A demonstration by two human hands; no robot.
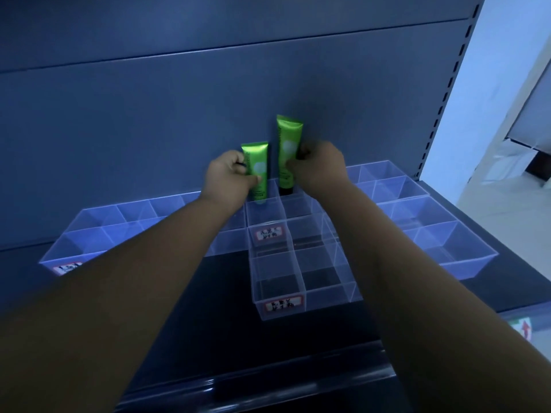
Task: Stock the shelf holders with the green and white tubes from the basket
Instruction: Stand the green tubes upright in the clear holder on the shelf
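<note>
Two green tubes with a white patch stand upright at the back of the shelf. My left hand (228,178) grips the shorter-looking left tube (257,169), whose lower end sits in a rear compartment of the clear middle holder (265,217). My right hand (320,168) grips the right tube (288,144), held higher, its dark cap end at the rim of the neighbouring rear compartment. The basket is out of view.
A clear divided holder (95,236) lies at the left and another (441,234) at the right, both without tubes. A smaller clear holder (301,281) with a red-edged label sits in front. The blue back panel rises behind; the dark shelf edge (268,380) runs below.
</note>
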